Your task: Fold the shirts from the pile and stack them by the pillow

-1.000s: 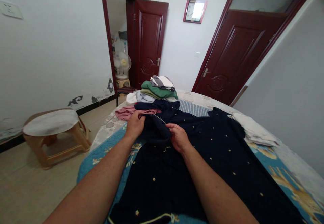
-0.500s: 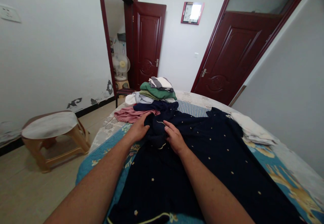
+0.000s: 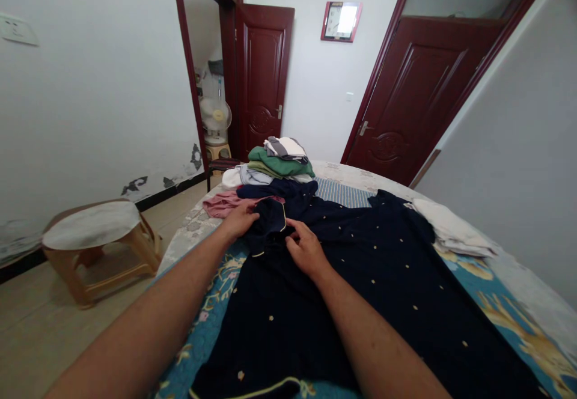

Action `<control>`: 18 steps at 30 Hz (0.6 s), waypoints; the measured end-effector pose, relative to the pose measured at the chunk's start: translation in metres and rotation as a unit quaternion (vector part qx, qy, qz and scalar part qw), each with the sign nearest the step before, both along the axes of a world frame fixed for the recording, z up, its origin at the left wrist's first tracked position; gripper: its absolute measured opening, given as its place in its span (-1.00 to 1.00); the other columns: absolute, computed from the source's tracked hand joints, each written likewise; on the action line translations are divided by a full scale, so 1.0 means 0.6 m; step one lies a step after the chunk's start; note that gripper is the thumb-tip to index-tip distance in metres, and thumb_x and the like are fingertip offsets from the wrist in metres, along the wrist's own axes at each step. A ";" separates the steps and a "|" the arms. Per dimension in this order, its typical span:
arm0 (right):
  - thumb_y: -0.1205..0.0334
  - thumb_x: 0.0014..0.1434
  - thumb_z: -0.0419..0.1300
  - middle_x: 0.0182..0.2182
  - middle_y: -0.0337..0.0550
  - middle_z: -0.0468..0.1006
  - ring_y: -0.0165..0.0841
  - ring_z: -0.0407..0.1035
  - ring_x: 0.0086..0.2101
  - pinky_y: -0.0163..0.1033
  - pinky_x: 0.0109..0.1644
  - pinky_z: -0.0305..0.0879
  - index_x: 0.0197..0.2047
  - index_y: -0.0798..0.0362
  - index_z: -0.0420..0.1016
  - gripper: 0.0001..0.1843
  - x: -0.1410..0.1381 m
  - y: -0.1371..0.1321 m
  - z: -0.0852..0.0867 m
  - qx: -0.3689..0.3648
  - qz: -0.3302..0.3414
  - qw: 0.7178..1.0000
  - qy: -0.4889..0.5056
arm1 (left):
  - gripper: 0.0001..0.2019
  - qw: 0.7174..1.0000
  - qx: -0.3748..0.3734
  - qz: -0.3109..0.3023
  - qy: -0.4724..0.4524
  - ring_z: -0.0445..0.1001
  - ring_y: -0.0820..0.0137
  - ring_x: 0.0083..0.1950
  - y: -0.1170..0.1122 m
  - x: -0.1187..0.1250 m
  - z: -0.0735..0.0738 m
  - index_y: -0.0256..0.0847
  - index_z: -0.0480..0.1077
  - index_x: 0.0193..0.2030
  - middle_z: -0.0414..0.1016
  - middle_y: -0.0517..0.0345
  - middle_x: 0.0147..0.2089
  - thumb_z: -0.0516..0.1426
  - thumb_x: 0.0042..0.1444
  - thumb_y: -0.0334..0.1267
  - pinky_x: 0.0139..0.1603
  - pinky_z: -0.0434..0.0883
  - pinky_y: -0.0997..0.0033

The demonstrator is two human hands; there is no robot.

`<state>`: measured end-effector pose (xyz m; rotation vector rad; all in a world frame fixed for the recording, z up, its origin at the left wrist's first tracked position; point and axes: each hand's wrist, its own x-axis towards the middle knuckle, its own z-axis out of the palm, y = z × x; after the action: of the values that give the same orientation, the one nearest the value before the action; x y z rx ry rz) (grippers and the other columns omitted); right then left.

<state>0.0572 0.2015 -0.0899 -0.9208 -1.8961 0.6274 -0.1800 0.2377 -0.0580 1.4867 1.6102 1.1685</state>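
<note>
A dark navy garment (image 3: 360, 279) with small pale dots and cream piping lies spread over the bed (image 3: 509, 303). My left hand (image 3: 238, 219) grips the garment's sleeve end at the bed's left side, fingers closed on the cloth. My right hand (image 3: 305, 247) pinches the same sleeve a little nearer to me, fingers curled on the fabric. The sleeve's piped cuff (image 3: 274, 222) shows between the two hands.
A pile of folded clothes (image 3: 274, 161) sits at the far end of the bed, with a pink piece (image 3: 219, 204) at its left. Folded white cloth (image 3: 451, 228) lies at the right edge. A low wooden stool (image 3: 97, 243) stands on the floor at left. Two dark red doors (image 3: 419, 98) are behind.
Both hands shifted slightly left with the sleeve, and the sleeve now lies flatter with its piped cuff turned into view.
</note>
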 end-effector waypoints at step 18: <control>0.22 0.13 0.08 -0.43 -0.19 0.60 -0.30 0.48 -0.43 -0.22 -0.30 0.42 -0.17 0.03 0.62 -0.69 0.014 0.016 0.002 -0.190 -0.098 0.970 0.119 | -0.64 0.985 -0.056 -0.095 0.129 0.31 0.37 -0.56 -0.005 0.060 0.032 -0.14 0.38 -0.62 0.33 0.23 -0.66 0.37 -0.17 0.04 -0.47 0.22 0.38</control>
<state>0.0657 0.2109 -0.0887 -1.1991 -1.4748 0.9559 -0.1443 0.2349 -0.0388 1.7310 1.6280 0.7922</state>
